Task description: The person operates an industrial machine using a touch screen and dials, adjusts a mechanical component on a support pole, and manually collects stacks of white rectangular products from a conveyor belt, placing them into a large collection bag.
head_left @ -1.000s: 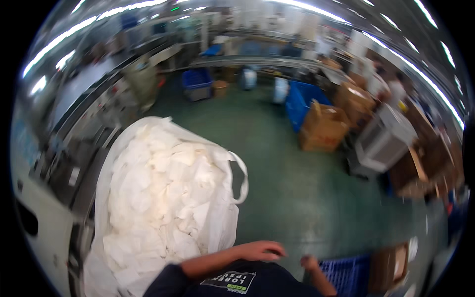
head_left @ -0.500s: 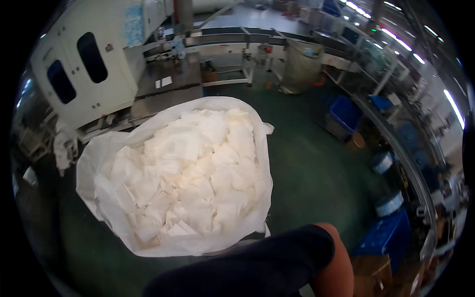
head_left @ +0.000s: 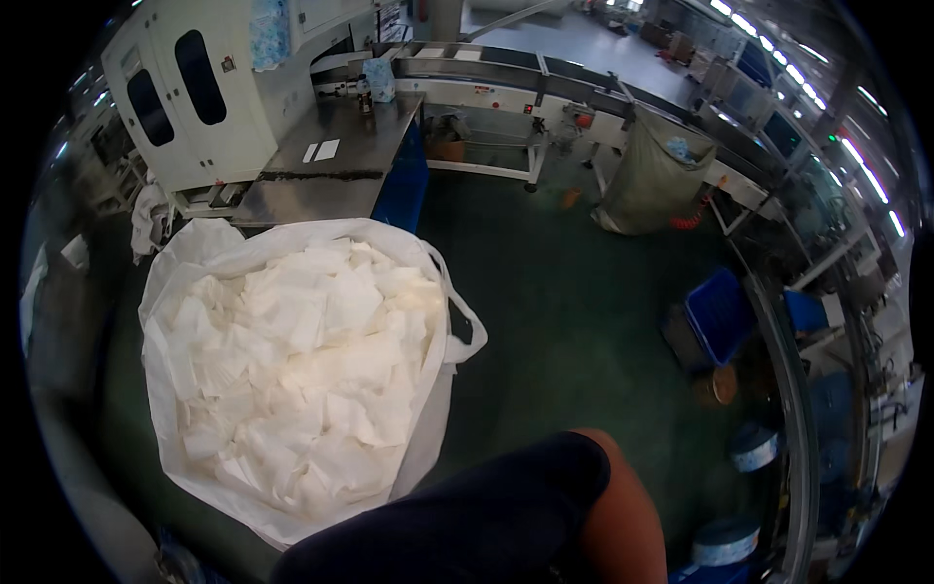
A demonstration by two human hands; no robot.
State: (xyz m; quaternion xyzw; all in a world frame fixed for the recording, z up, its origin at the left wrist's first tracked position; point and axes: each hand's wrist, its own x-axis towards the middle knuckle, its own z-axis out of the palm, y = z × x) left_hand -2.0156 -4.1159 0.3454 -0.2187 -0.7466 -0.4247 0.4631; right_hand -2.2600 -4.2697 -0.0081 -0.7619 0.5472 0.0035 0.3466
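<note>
Neither of my hands shows. A dark navy sleeve (head_left: 467,511) crosses the lower edge, and a bare part of my arm (head_left: 623,516) bends down out of the picture at its right end. Just beyond the sleeve stands a large white bulk bag (head_left: 425,419), its top wide open. Heaped inside it are many loose white soft sheets (head_left: 302,360), folded and crumpled, reaching almost to the rim. A white strap loop (head_left: 474,331) sticks out from the bag's right side. The sleeve hides the bag's near right edge.
Behind the bag are a metal table (head_left: 321,200) and a white machine cabinet (head_left: 185,107). A conveyor (head_left: 486,78) runs across the back. A greenish sack (head_left: 647,180), blue bin (head_left: 720,311) and blue-wrapped rolls (head_left: 754,448) stand on the right, beside a metal rail (head_left: 793,389).
My view has shifted: the bag now lies farther left and a bit lower, while the table and greenish sack show more fully. The strap loop now stands out. The sleeve has moved slightly left.
</note>
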